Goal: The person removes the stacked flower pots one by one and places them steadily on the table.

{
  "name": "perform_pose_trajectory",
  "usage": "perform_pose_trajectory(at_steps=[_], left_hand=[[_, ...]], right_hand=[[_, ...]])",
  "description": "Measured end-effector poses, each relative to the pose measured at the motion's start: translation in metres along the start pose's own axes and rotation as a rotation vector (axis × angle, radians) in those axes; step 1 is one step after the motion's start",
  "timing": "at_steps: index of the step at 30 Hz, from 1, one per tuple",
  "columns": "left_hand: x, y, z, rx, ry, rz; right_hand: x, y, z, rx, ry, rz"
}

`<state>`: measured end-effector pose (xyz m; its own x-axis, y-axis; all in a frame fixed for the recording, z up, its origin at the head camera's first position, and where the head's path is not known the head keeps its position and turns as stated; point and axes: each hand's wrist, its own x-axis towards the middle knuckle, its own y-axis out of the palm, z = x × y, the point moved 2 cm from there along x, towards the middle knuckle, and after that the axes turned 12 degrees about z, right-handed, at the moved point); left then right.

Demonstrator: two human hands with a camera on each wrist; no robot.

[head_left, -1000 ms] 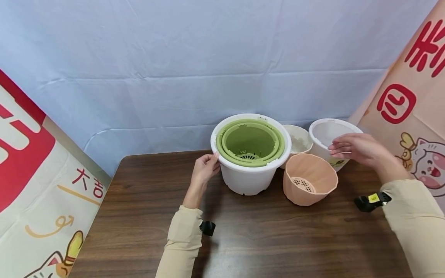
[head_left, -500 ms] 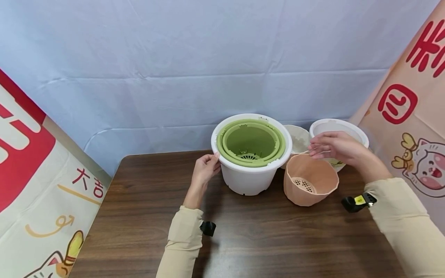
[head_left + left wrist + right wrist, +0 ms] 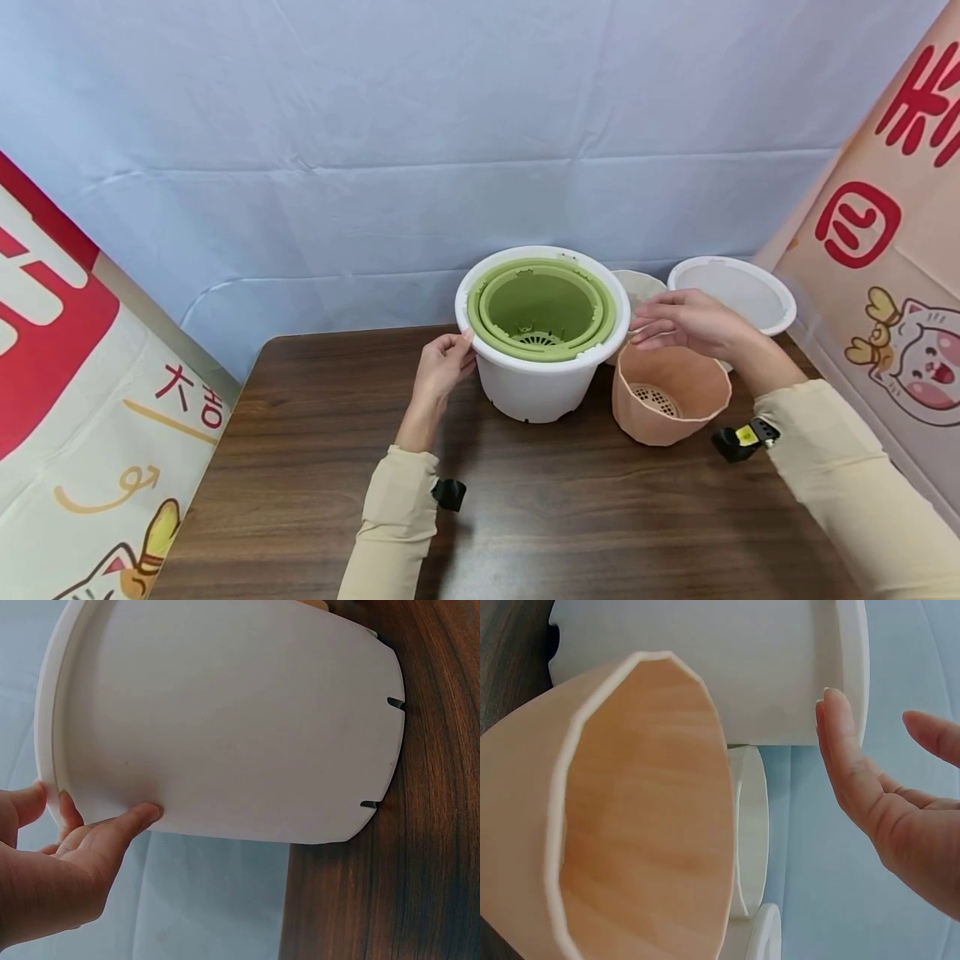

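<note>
A large white flower pot (image 3: 528, 392) stands on the table, with green pots (image 3: 540, 304) nested inside it. My left hand (image 3: 442, 364) pinches its left rim, the thumb on the rim and the fingers below it, as the left wrist view (image 3: 75, 862) also shows. Near the right side of that rim, my right hand (image 3: 693, 321) holds nothing; its fingers are extended and the thumb is apart from them (image 3: 892, 802). Under the right hand stands a peach faceted pot (image 3: 652, 423) with a perforated bottom, partly covered by the hand in the head view.
Behind the peach pot is a cream pot (image 3: 637, 286), partly hidden. A white pot (image 3: 738, 292) stands at the back right, close to the printed side cloth (image 3: 862, 333). A pale blue cloth (image 3: 375, 208) hangs behind the wooden table (image 3: 315, 467).
My right hand has moved left from the back-right white pot, over the peach pot, toward the large white pot. My left hand stays on the rim.
</note>
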<state>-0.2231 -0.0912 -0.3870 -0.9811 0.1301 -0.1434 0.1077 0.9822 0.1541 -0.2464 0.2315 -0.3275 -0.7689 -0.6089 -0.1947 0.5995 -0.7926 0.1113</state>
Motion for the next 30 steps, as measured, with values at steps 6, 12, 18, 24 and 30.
perform_pose_trajectory(at_steps=[6, 12, 18, 24, 30], left_hand=[[0.000, 0.000, 0.000, 0.002, 0.000, 0.000], [0.001, -0.001, 0.001, 0.000, -0.007, -0.004], [-0.001, 0.000, 0.001, 0.009, -0.005, -0.001], [-0.001, -0.001, 0.000, 0.017, -0.012, 0.000], [-0.001, -0.001, -0.001, 0.036, -0.018, 0.012]], right_hand=[[0.007, 0.002, 0.000, 0.027, 0.009, -0.017], [0.014, 0.003, -0.003, 0.014, 0.042, -0.038], [0.018, 0.006, -0.004, -0.009, 0.054, -0.051], [0.021, 0.006, -0.004, -0.016, 0.055, -0.050], [0.024, 0.006, -0.003, -0.041, 0.095, -0.078]])
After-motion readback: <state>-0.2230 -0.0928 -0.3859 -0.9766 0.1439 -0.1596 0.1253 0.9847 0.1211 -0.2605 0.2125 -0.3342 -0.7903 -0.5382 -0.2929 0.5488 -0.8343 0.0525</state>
